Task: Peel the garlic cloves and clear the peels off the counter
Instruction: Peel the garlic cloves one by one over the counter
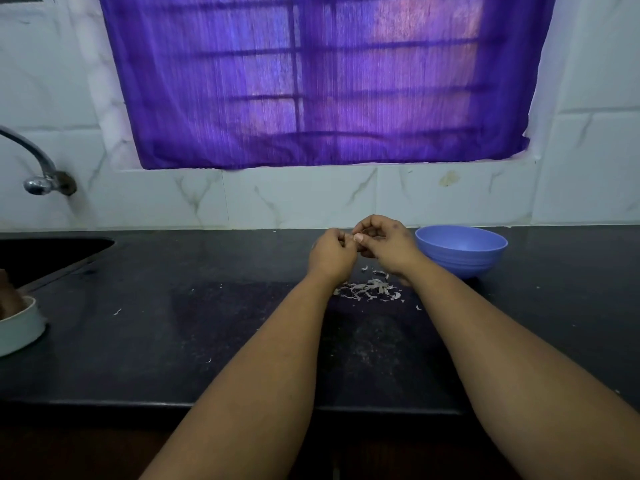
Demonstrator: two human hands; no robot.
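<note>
A dark desk (138, 341) runs under a purple curtain (311, 81), with a blue bowl (462, 252) at the far right, its contents hidden. Both hands meet just left of it, above a heap of peels (369, 289). The left hand (332, 254) and right hand (384, 242) each curl their grip, pinching a garlic clove (356, 236) between them.

A: Entry, head view. Both forearms are bare up to the frame edge; no sleeve, cuff or glove shows.

B: Noted. Anything on the left hand (331, 252)?

A: No ring, band or watch at wrist or fingers (337, 237).

B: And the right hand (388, 242)?

A: The same. One short thumbnail shows, plain and unpainted.
</note>
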